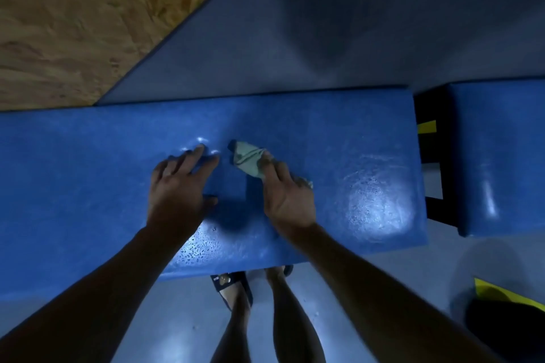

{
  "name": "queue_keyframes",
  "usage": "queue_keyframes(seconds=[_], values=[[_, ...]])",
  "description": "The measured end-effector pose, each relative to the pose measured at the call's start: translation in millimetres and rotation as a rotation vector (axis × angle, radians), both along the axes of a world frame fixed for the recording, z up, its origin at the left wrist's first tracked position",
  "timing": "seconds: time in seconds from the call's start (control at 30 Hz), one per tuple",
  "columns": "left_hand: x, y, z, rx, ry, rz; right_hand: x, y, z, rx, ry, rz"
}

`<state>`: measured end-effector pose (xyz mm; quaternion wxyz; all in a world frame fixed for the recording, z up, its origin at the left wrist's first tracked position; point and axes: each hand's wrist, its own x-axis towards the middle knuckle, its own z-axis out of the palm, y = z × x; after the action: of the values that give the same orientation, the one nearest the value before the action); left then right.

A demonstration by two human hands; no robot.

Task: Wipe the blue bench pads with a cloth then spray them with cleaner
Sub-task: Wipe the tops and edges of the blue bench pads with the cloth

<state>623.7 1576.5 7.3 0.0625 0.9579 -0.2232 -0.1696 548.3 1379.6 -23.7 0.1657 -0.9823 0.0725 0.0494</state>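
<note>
On the long blue vinyl bench pad point(339, 132), beaded wet near its front edge, the right hand point(284, 194) presses a crumpled pale-green cloth point(246, 158) mid-pad, the left hand point(177, 186) lies flat and empty beside it, so wiping seems underway; no sprayer shows.

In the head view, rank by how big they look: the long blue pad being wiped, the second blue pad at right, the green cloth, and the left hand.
1. Long blue pad, by far the largest.
2. Second blue pad, though the frame edge cuts it off.
3. Left hand.
4. Green cloth, partly hidden under the right hand, so its full size is unsure.
</note>
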Motion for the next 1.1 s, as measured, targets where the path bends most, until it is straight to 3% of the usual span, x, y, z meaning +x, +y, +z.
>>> queue_keyframes(seconds=[0.07,0.13,0.17,0.27,0.33,0.4,0.47,0.57,0.63,0.73,0.8,0.93,1.1], values=[[2.2,-4.0,1.1,0.001,-0.021,-0.001,4.1,-43.1,2.5,-0.089,-0.083,0.311],[4.5,-5.6,1.4,0.032,-0.001,0.003,9.0,-106.1,-0.5,-0.199,-0.095,0.424],[4.6,-6.0,1.3,0.046,0.013,0.005,10.9,-138.4,0.3,-0.236,-0.065,0.345],[3.2,-6.0,0.3,0.048,0.017,0.003,10.9,-194.2,4.6,-0.248,0.031,-0.186],[3.1,-5.3,-0.6,0.044,0.009,0.003,17.5,-177.0,0.2,-0.209,0.077,-0.507],[3.0,-4.9,-2.1,0.025,0.007,0.011,32.2,-131.5,-7.0,-0.149,0.091,-0.689],[2.9,-4.4,-2.4,0.013,0.001,0.016,47.6,-73.3,-9.6,-0.073,0.035,-0.57],[2.6,-5.5,-0.6,0.042,0.003,0.016,57.1,-7.0,-0.9,-0.039,-0.045,-0.034],[2.3,-7.8,0.4,0.084,0.022,0.013,61.8,-13.4,0.9,-0.036,-0.102,0.255],[3.6,-7.4,-1.2,0.104,0.035,0.021,63.0,-76.6,-3.6,-0.106,-0.122,0.369],[2.7,-5.6,-4.4,0.105,0.034,0.017,58.2,-135.4,-4.1,-0.156,-0.085,0.249],[0.1,-3.8,-7.7,0.061,0.022,0.016,41.9,-203.2,1.5,-0.198,-0.007,-0.275],[-2.6,-2.1,-9.6,0.044,0.014,0.013,83.4,-124.1,-9.4,-0.161,0.046,-0.943]])
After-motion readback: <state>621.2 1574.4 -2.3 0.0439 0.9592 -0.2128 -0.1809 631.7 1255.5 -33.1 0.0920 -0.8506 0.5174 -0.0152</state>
